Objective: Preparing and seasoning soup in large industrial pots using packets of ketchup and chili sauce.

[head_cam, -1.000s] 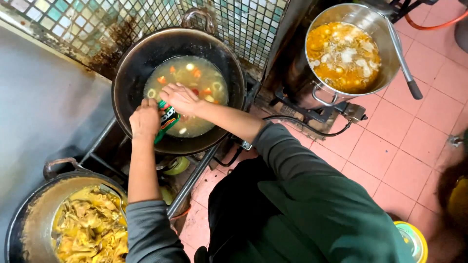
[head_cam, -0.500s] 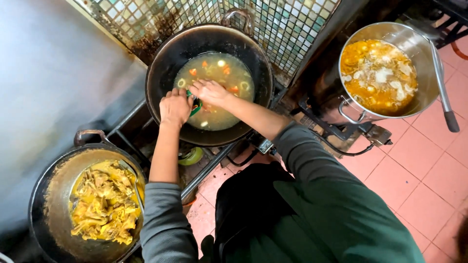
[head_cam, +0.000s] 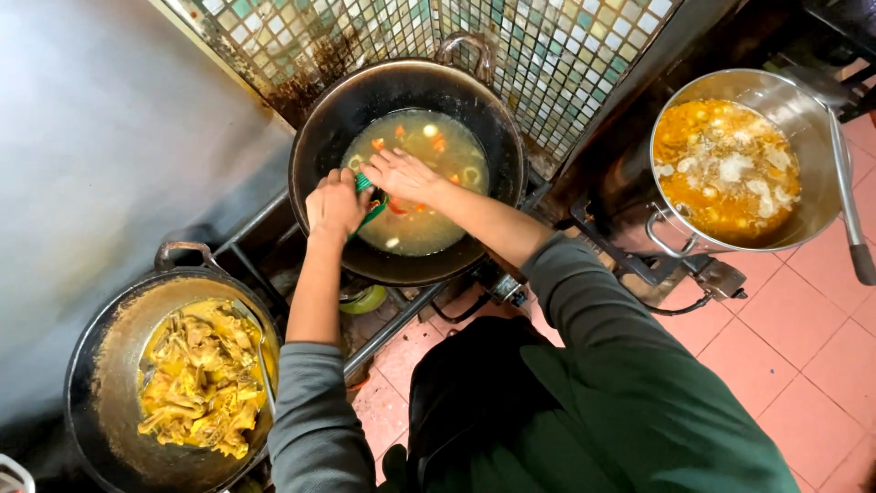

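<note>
Over the dark wok (head_cam: 319, 155) of pale broth at the far middle, the left hand (head_cam: 336, 203) is closed around a small green packet (head_cam: 368, 199), while the right hand (head_cam: 401, 175) lies half open with its fingertips pinching the packet's top edge. The packet looks light, thin and crinkly (probably slick near steam), so it is best held firmly at the body and edge. A wok of yellow shredded food (head_cam: 193, 382) sits near left, and a steel pot of orange stew (head_cam: 730, 169) far right
</note>
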